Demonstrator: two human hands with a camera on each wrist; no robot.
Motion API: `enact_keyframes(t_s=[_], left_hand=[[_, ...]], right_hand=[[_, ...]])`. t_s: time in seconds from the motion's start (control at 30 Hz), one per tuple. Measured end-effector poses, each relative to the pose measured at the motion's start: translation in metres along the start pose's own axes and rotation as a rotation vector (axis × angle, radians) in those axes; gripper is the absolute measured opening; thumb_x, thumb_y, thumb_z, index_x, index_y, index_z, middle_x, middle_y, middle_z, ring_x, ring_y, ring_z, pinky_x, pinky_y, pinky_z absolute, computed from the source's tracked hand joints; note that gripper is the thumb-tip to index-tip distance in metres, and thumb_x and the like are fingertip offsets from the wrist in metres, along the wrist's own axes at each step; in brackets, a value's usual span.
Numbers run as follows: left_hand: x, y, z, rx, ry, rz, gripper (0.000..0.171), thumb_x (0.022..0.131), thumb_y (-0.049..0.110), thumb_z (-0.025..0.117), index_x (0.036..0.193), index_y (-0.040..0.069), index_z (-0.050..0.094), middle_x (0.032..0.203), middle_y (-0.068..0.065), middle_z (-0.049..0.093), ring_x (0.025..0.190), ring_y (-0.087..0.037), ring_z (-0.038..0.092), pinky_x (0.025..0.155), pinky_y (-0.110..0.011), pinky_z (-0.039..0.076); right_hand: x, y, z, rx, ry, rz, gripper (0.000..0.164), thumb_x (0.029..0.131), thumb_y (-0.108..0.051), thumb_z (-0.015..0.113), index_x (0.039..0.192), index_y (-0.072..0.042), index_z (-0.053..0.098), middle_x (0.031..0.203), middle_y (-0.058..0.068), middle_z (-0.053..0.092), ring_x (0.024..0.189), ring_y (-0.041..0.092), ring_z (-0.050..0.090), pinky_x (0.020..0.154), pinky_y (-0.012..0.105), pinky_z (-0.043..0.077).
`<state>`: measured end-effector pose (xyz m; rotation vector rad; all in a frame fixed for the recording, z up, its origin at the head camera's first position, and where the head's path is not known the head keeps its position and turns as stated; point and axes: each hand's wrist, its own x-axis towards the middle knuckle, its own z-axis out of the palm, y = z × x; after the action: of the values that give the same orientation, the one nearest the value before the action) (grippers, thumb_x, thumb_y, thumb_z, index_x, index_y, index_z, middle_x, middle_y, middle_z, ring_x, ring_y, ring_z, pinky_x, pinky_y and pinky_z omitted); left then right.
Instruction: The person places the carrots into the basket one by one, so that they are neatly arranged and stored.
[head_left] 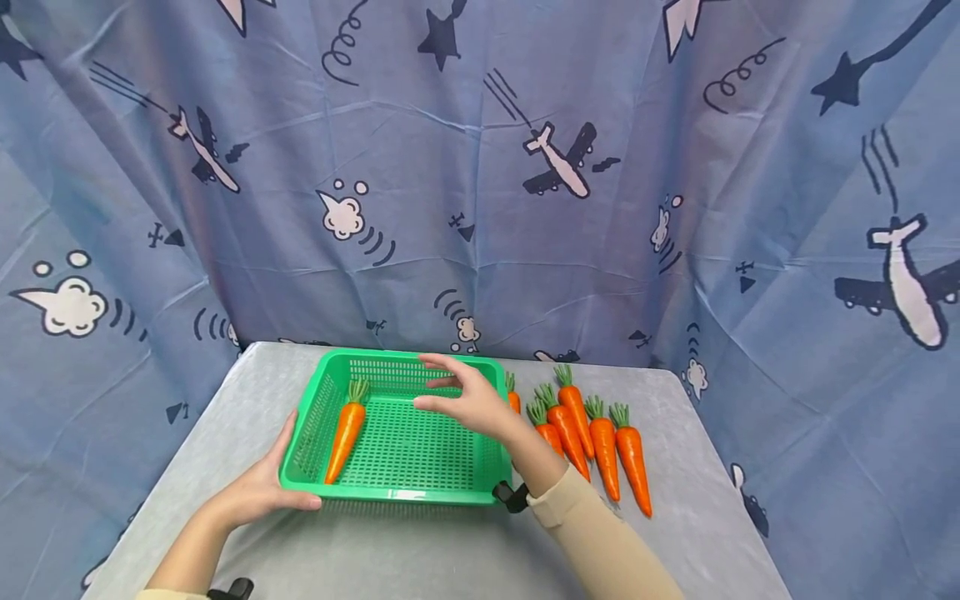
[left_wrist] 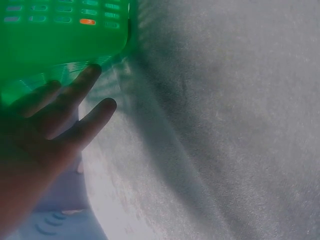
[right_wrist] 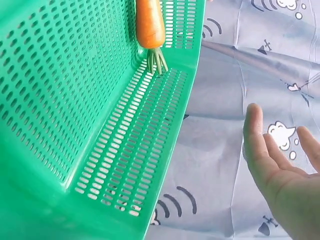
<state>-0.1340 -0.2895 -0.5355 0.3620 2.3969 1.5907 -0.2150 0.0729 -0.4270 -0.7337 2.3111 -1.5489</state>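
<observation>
A green plastic basket (head_left: 408,495) with slotted walls stands on the table in the head view. One orange carrot (head_left: 347,435) with a green top lies inside along its left side. My left hand (head_left: 258,492) rests against the basket's front left corner, thumb at the front rim and fingers along the left wall. Those fingers (left_wrist: 90,122) look straight and spread beside the basket in the left wrist view. Over the basket's right part hovers my right hand (head_left: 472,402), its fingers apart and holding nothing. The right wrist view shows that hand beyond the rim.
To the right of the basket lie several more carrots (head_left: 632,467) in a loose group, some partly hidden by the right arm and basket wall. The grey cloth-covered table (head_left: 375,558) ends at a blue patterned curtain (head_left: 465,167) behind and at both sides.
</observation>
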Motion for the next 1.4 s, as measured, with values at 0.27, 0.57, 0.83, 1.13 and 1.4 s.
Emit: enact_keyframes(t_s=[0.27, 0.57, 0.83, 1.13, 1.4], left_hand=[[-0.001, 0.001, 0.001, -0.001, 0.006, 0.022, 0.141, 0.071, 0.008, 0.089, 0.160, 0.031, -0.018, 0.165, -0.031, -0.002, 0.138, -0.045, 0.031, 0.096, -0.013, 0.037], [-0.002, 0.004, 0.002, -0.001, 0.004, 0.034, 0.141, 0.071, 0.007, 0.089, 0.160, 0.030, -0.018, 0.164, -0.032, 0.001, 0.134, -0.043, 0.036, 0.096, -0.014, 0.038], [0.000, 0.002, 0.002, 0.000, 0.005, 0.031, 0.141, 0.071, 0.008, 0.090, 0.160, 0.031, -0.017, 0.165, -0.031, 0.002, 0.134, -0.043, 0.035, 0.096, -0.014, 0.038], [-0.002, 0.005, 0.002, -0.011, 0.002, 0.012, 0.142, 0.071, 0.008, 0.089, 0.161, 0.029, -0.018, 0.165, -0.031, -0.001, 0.137, -0.046, 0.031, 0.096, -0.013, 0.037], [-0.002, 0.004, 0.002, -0.010, -0.003, 0.010, 0.141, 0.071, 0.009, 0.089, 0.160, 0.030, -0.019, 0.165, -0.031, -0.002, 0.137, -0.046, 0.031, 0.095, -0.014, 0.038]], right_hand=[[-0.012, 0.006, -0.013, 0.050, 0.050, -0.009, 0.065, 0.092, -0.029, 0.076, 0.149, -0.030, 0.047, 0.152, 0.003, 0.047, 0.131, 0.034, 0.055, 0.093, 0.043, 0.055], [-0.026, 0.018, -0.032, 0.039, 0.122, 0.027, 0.064, 0.090, -0.036, 0.077, 0.147, -0.038, 0.047, 0.151, 0.000, 0.048, 0.133, 0.034, 0.053, 0.095, 0.046, 0.053], [-0.036, 0.021, -0.046, 0.020, 0.152, 0.021, 0.066, 0.092, -0.031, 0.076, 0.150, -0.034, 0.045, 0.154, 0.003, 0.045, 0.132, 0.034, 0.054, 0.096, 0.046, 0.053], [-0.044, 0.029, -0.056, 0.044, 0.192, 0.066, 0.067, 0.090, -0.037, 0.077, 0.149, -0.035, 0.046, 0.154, 0.003, 0.043, 0.132, 0.035, 0.054, 0.096, 0.047, 0.053], [-0.050, 0.032, -0.065, 0.029, 0.247, 0.044, 0.064, 0.090, -0.032, 0.077, 0.148, -0.033, 0.048, 0.152, 0.005, 0.047, 0.131, 0.037, 0.054, 0.096, 0.047, 0.053]])
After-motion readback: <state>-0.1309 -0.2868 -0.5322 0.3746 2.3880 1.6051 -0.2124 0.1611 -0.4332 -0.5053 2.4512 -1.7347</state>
